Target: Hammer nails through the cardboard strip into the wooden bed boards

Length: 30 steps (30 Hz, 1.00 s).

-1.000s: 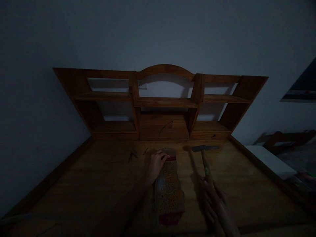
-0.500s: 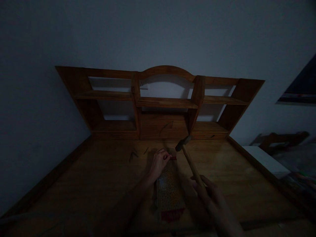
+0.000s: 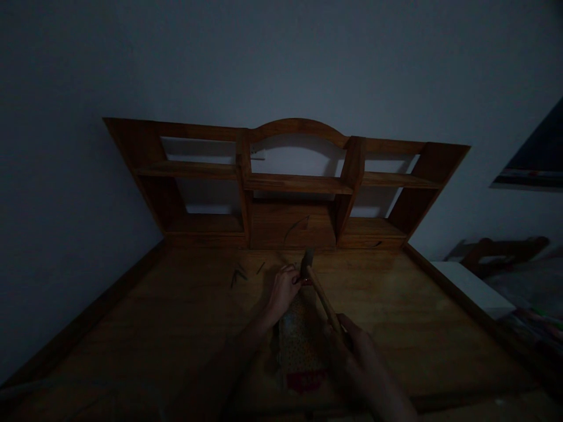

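Observation:
My right hand (image 3: 354,346) is wrapped around the wooden handle of a hammer (image 3: 324,300). The hammer's head is down at the far end of a long speckled block (image 3: 301,334), right beside the fingertips of my left hand (image 3: 284,288). Those fingers are pinched together over a small red piece (image 3: 307,282) on that end of the block; what they hold is too small and dark to make out. The block has a red band (image 3: 305,380) at its near end. Left of my hand lie several thin dark nail-like pieces (image 3: 238,274).
All this is on a wooden desk (image 3: 176,328) with raised side edges. A wooden shelf unit (image 3: 292,184) stands along its back against the wall. A white surface (image 3: 472,287) and a wooden chair back (image 3: 501,249) are at the right. The room is dim.
The hammer has swung down and to the left, from above the right of the block to beside my left fingertips. My right hand moved left with it; my left hand stayed put.

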{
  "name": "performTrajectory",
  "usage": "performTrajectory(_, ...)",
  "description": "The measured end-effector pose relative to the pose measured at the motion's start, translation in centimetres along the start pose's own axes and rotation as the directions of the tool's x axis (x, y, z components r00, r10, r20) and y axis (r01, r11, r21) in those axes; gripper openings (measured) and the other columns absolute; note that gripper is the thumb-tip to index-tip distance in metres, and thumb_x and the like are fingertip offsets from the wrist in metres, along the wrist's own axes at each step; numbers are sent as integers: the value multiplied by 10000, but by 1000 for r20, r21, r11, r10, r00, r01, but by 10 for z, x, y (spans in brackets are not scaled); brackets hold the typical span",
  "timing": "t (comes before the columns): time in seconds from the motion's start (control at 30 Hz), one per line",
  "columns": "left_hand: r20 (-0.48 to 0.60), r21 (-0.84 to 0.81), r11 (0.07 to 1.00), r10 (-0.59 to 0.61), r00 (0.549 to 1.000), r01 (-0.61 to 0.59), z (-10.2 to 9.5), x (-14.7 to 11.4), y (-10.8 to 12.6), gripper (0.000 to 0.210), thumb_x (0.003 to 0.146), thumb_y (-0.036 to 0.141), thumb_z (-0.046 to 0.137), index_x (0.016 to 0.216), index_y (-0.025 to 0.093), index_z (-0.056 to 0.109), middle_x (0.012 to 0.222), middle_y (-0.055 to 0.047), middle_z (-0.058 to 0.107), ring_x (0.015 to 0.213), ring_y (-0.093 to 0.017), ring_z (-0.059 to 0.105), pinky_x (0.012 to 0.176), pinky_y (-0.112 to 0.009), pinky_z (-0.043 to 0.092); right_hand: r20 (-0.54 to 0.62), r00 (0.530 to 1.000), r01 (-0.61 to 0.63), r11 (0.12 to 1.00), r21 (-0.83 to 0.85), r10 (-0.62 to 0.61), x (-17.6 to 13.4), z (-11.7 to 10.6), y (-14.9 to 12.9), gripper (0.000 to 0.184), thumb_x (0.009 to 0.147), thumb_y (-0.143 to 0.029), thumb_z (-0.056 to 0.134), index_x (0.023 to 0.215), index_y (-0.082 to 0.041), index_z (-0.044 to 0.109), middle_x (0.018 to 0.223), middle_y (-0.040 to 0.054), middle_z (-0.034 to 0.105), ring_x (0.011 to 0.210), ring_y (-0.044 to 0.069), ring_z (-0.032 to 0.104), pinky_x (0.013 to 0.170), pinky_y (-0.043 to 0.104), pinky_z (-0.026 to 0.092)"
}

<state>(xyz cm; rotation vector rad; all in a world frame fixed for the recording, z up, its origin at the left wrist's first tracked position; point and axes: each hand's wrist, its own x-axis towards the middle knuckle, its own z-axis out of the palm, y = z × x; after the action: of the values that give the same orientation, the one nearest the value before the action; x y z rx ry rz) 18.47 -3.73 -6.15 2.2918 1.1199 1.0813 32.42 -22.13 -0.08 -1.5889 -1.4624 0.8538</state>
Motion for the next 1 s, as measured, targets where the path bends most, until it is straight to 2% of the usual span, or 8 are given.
performTrajectory(0.1,0,-12,1000,-16,1000,16,1,1,-1,288,773,123,591,538,162,429,646,7,483,652,-128,460,577,-233,288,-4,1000,-19,999,33,20,-1,-3,-4,379,920,-436,444,1142,-163,586,966,119,706,825,239,670,675,274,499)
performTrajectory(0.23,-8,-24,1000,-19,1000,19,3,1,-3,299,804,184,594,548,159,440,642,8,486,638,-121,455,585,-231,293,-25,1000,-4,999,32,5,-3,-5,-10,351,915,-436,460,1138,-188,570,1015,116,694,886,239,659,722,269,492)
performTrajectory(0.4,-5,-3,1000,1,1000,-1,4,0,-2,278,778,105,566,540,160,432,632,7,476,663,-129,463,592,-234,289,-11,1000,1,1000,6,-1,-2,5,3,369,931,-420,435,1136,-148,579,946,116,700,798,234,660,670,274,487)
performTrajectory(0.53,18,11,1000,-21,1000,21,4,0,-3,288,776,126,578,529,161,434,619,10,473,656,-129,467,594,-235,290,-51,999,13,999,31,-11,-2,5,3,339,923,-421,457,1103,-165,590,945,104,702,778,222,656,657,253,483)
performTrajectory(0.7,10,4,1000,-15,1000,15,5,0,-3,282,790,144,579,533,161,463,608,15,464,637,-123,455,576,-235,281,-104,994,26,999,42,-22,-3,-5,-9,293,920,-427,469,1060,-200,592,1031,95,686,921,231,642,739,251,473)
performTrajectory(0.77,24,8,999,-32,999,32,4,1,-3,285,784,137,581,524,161,468,597,16,459,629,-123,449,568,-235,278,-96,995,24,999,43,-20,-2,-5,-8,307,922,-425,466,1085,-195,588,1049,99,682,932,230,638,746,257,474)
performTrajectory(0.9,31,14,999,-36,999,35,4,1,-3,259,757,119,604,530,158,484,610,14,475,626,-121,447,576,-233,281,-26,1000,4,999,49,-3,-1,2,1,358,933,-414,438,1131,-152,578,961,110,699,809,224,656,681,272,489)
performTrajectory(1.0,16,19,999,-33,999,33,5,1,-4,280,753,106,608,518,156,465,596,16,466,616,-121,442,569,-234,271,-22,1000,-19,999,28,20,-2,5,0,375,922,-420,455,1120,-133,592,958,125,701,839,245,661,678,279,494)
